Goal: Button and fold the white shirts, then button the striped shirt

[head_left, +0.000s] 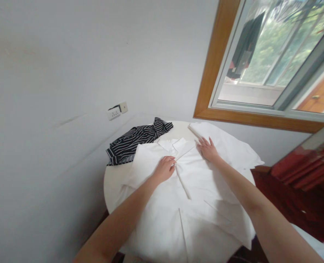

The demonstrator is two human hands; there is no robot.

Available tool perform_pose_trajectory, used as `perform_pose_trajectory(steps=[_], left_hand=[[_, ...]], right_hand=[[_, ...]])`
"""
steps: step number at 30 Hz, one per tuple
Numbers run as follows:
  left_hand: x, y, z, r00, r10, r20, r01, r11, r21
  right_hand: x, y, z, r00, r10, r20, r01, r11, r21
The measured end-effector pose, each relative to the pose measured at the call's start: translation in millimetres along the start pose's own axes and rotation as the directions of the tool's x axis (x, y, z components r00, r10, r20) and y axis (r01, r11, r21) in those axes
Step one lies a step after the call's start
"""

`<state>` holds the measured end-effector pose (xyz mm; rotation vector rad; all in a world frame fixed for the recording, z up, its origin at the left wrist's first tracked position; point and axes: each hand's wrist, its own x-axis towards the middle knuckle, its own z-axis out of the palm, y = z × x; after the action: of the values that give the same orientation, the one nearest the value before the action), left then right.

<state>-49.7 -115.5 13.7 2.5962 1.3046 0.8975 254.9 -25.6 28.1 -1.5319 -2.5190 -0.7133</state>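
Shirt (194, 204) under left hand (165, 168), right hand (209, 149)

I lose the hem of the white collared shirt (194, 204) past the bottom edge; my left hand (165, 168) curls, so I cannot tell its grip

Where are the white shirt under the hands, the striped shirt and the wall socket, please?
white shirt (205, 190): head view, on its front panel.
striped shirt (134, 140): head view, on its crumpled middle.
wall socket (114, 113): head view, on its white faceplate.
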Motion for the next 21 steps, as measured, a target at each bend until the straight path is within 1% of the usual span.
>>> perform_pose_trajectory(steps=[2,5,7,10,12,15,17,21], left_hand=[[1,1,-0.5,1.000,0.026,0.015,-0.026,0.999,-0.020],[2,9,-3.3,0.991,0.126,0.043,-0.122,0.989,-0.082],[3,18,-6.2,0.978,0.199,0.062,-0.189,0.972,-0.142],[4,31,-10.3,0.961,0.261,0.093,-0.236,0.947,-0.219],[3,35,-11.5,0.955,0.272,0.123,-0.238,0.943,-0.233],[3,35,-9.2,0.964,0.228,0.137,-0.198,0.959,-0.202],[5,32,-5.5,0.969,0.206,0.133,-0.180,0.966,-0.183],[9,20,-3.2,0.958,0.236,0.161,-0.200,0.957,-0.210]], right_hand=[[-5,-6,0,1.000,-0.030,-0.003,0.030,0.997,0.070],[-15,-21,8,0.998,-0.054,0.037,0.046,0.983,0.179],[-19,-29,16,0.998,-0.026,0.057,0.013,0.975,0.221],[-21,-37,26,0.998,0.040,0.055,-0.053,0.966,0.251],[-21,-38,29,0.996,0.057,0.063,-0.072,0.960,0.269],[-20,-37,28,0.994,0.061,0.090,-0.085,0.953,0.289],[-20,-37,26,0.993,0.055,0.109,-0.085,0.951,0.297],[-20,-38,24,0.989,0.058,0.138,-0.097,0.950,0.296]])
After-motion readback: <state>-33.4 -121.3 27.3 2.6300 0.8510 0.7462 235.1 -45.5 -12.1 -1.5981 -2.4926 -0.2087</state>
